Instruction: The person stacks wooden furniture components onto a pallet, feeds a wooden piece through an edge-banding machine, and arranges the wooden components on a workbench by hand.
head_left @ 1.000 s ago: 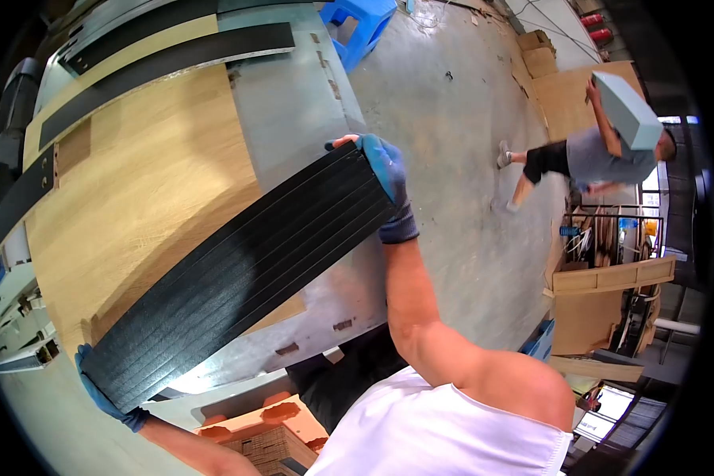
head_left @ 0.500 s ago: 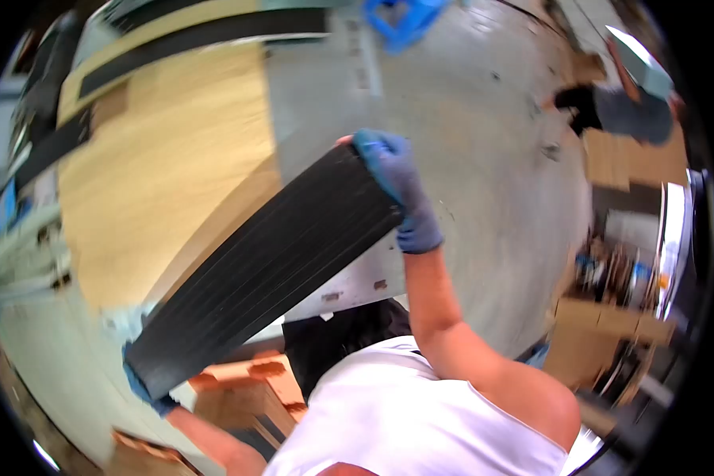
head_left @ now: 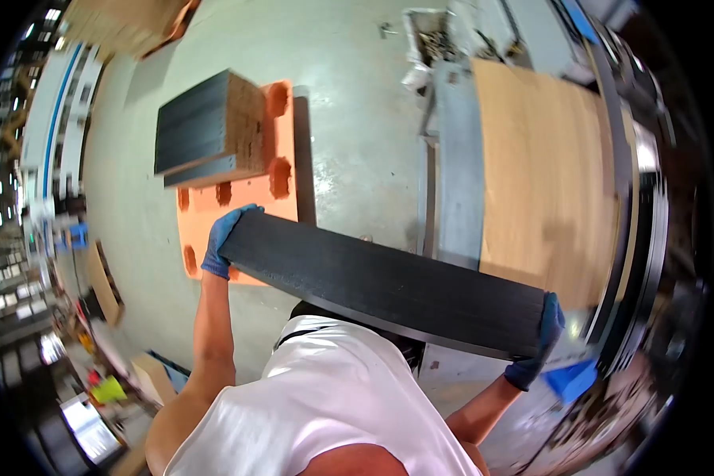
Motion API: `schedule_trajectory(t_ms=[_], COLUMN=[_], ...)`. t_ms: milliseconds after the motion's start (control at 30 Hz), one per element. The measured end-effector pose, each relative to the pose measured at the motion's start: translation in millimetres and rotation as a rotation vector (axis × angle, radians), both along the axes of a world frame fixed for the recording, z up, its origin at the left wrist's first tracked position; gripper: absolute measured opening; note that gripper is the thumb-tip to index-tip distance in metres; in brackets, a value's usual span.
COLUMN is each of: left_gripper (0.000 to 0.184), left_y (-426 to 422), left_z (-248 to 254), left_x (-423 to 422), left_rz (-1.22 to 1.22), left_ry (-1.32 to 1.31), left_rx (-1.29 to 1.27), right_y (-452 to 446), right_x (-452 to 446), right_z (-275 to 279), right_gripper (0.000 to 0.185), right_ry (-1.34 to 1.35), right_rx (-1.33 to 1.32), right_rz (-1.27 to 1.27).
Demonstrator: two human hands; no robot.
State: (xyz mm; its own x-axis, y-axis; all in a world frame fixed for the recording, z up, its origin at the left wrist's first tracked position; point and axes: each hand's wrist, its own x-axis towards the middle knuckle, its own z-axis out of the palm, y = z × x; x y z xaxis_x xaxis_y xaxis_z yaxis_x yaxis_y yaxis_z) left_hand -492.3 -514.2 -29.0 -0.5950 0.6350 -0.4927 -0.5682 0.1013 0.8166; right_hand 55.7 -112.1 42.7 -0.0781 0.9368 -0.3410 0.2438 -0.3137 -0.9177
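Hands: your left (head_left: 228,239) and right (head_left: 539,343) each grip one end of the black board (head_left: 389,284) | Board: across your waist, between orange pallet (head_left: 197,213) and table (head_left: 458,174) | Risk: uneven grip could tip it; turning could knock an end

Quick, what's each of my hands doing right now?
Left hand: closed around one end of the long black piece.
Right hand: closed around its other end.
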Motion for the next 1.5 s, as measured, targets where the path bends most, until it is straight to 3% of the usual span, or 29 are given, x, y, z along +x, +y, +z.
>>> schedule_trajectory(t_ms=[100, 200, 333, 467, 633, 767, 900, 1033, 1133, 1200, 1300, 1400, 1433, 1500], left_gripper=[0.043, 0.041, 0.04, 0.037, 0.037, 0.039, 0.038, 0.036, 0.034, 0.031, 0.025, 0.023, 0.024, 0.027], left_y=[-80, -162, -257, -329, -379, -388, -427, -448, -462, -490, -521, -559, -569, -590], left_z=[13, 20, 26, 18, 6, 5, -44, -64, -56, -76, -92, -134, -148, -179], left_x=[33, 48, 45, 21, -41, -113, -193, -284, -362, -412, -499, -585, -610, -672], left_rz=[0.21, 0.362, 0.482, 0.552, 0.611, 0.648, 0.674, 0.691, 0.652, 0.638, 0.606, 0.559, 0.534, 0.508], left_ry=[0.008, -0.007, -0.006, 0.029, -0.061, -0.161, -0.197, -0.246, -0.224, -0.193, -0.264, -0.297, -0.295, -0.334], left_rx=[-0.102, -0.149, -0.177, -0.244, -0.362, -0.594, -0.486, -0.486, -0.527, -0.511, -0.543, -0.617, -0.673, -0.742], right_y=[31, 16, -29, -70, -102, -110, -126, -148, -177, -206, -233, -304, -300, -333], right_x=[-44, -123, -228, -294, -374, -458, -561, -644, -705, -745, -783, -850, -846, -869], right_z=[-13, -18, -24, -61, -118, -158, -200, -209, -216, -215, -255, -255, -300, -345], right_gripper=[0.03, 0.03, 0.026, 0.024, 0.019, 0.021, 0.019, 0.019, 0.02, 0.02, 0.023, 0.024, 0.027, 0.029], right_ry=[-0.007, -0.127, -0.035, -0.405, 0.011, 0.031, -0.025, 0.04, 0.003, -0.002, 0.053, -0.118, -0.005, -0.029], right_rx=[-0.041, 0.174, -0.141, 0.644, -0.048, -0.313, -0.662, -0.808, -0.898, -0.995, -1.0, -0.889, -0.97, -0.99], right_rz=[0.228, 0.545, 0.549, 1.117, 0.913, 0.864, 0.639, 0.694, 0.639, 0.569, 0.673, 0.491, 0.58, 0.49])
